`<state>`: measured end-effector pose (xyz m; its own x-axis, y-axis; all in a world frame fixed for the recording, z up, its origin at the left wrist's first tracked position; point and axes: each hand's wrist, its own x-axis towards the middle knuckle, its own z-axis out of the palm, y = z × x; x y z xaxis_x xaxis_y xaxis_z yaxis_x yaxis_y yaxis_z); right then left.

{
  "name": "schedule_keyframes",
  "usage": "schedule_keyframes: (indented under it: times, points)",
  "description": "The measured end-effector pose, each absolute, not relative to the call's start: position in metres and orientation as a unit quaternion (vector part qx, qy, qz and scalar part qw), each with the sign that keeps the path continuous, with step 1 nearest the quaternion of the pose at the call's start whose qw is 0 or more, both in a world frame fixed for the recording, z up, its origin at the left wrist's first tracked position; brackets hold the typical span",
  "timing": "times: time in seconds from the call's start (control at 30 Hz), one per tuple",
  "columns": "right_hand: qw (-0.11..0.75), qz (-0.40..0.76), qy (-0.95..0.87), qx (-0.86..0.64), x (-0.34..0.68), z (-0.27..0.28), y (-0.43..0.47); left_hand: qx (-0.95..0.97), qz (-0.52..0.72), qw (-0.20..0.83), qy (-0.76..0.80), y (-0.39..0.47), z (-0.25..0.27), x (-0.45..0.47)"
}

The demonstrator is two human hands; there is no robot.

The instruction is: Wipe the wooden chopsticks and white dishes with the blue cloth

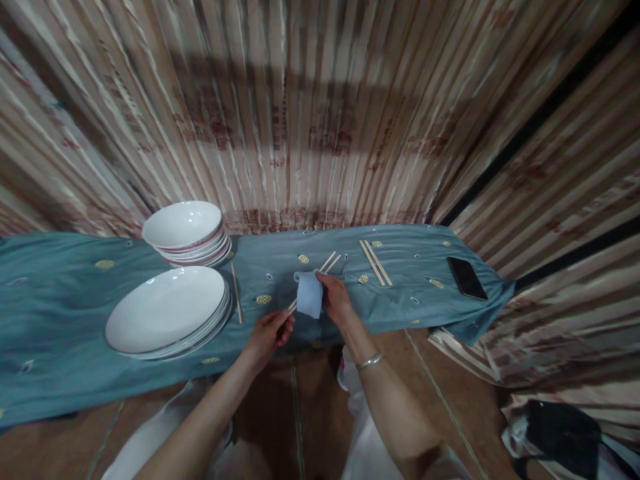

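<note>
A pair of light wooden chopsticks slants up and to the right between my hands, above the cloth-covered table. My left hand is closed on their lower end. Around their upper part hangs a pale blue cloth, pinched by my right hand at its right side. The tips stick out beyond the cloth. Another pair of chopsticks lies side by side on the table to the right. A single chopstick rests to the left, near the plates.
Large white plates are stacked at the left, with a stack of white bowls behind them. A black phone lies near the right end of the blue-green tablecloth. Curtains hang behind. A dark bag sits at lower right.
</note>
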<state>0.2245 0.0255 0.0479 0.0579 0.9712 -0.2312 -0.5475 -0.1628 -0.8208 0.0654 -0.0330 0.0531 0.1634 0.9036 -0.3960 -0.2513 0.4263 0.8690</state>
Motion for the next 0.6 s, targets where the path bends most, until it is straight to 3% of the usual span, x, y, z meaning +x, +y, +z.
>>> schedule_keyframes:
  times: [0.47,0.6]
  points:
    - [0.509,0.701,-0.29,-0.406,0.176,0.041,0.002,0.35,0.468,0.656,0.478,-0.03,0.049,0.063]
    - [0.517,0.693,-0.294,-0.407,0.183,0.049,0.003,0.361,0.454,0.657,0.481,-0.03,0.05,0.061]
